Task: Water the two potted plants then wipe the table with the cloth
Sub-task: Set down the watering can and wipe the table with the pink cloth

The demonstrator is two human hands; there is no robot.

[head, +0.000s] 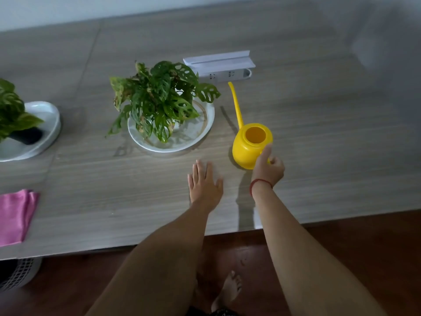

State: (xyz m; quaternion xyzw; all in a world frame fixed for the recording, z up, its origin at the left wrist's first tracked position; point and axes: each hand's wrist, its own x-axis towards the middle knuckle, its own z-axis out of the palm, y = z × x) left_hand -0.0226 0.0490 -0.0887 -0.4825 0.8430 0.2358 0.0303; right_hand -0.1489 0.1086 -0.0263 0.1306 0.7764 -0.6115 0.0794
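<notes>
Right hand (268, 166) at centre-right of frame, curled around the near side of the yellow watering can (251, 144), thumb up against the body; handle hidden under the fingers, so grip looks closed on it but handle itself not visible. Red string on that wrist. Can standing upright on the desk (319, 133), open mouth facing up, long thin spout running toward the top of frame and ending just below the white power strip (227, 75). White folded card or bracket (218, 60) sitting right behind the strip.

Left hand (205, 183) just left of the can, flat on the desk, palm down, fingers spread slightly, holding nothing.

Holed-leaf plant (157, 96) at centre frame, standing in a white dish (193, 137); pot itself hidden by leaves. Dish just left of the can, apart from it, and just above the left hand. Brownish ring visible inside the dish.

Second plant (11, 110) at left edge, cut off by the frame, in another white dish (45, 124), dark pot partly showing.

Pink cloth (16, 215) folded at lower left, near the front edge of the desk, well apart from both hands.

Below the desk edge: dark red floor, bare foot (230, 290), white mesh basket (20, 272) at lower left corner.
</notes>
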